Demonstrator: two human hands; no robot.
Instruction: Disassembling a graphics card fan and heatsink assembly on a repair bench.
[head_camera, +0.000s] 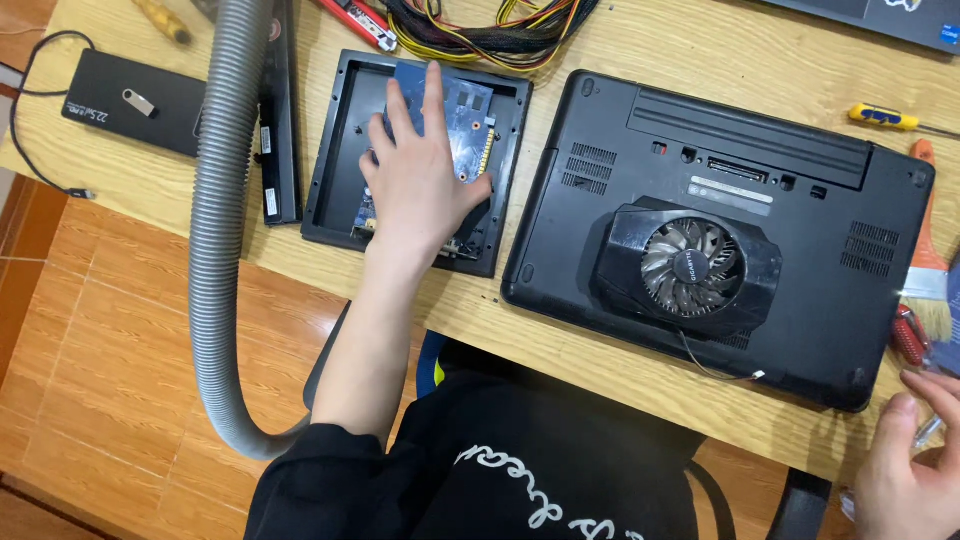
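Left hand (420, 180): flat, fingers spread apart, pressing blue board (465, 125) in black tray (335, 150) on desk (560, 50) | right hand (905, 480): desk's right edge, fingers' state unclear, near red tool (908, 335) | laptop (720, 230): upside down between hands, fan (690, 265) atop

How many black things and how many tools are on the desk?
Black things: 4 - laptop, tray, box, battery
Tools: 3 - screwdriver, brush, pliers
Total: 7
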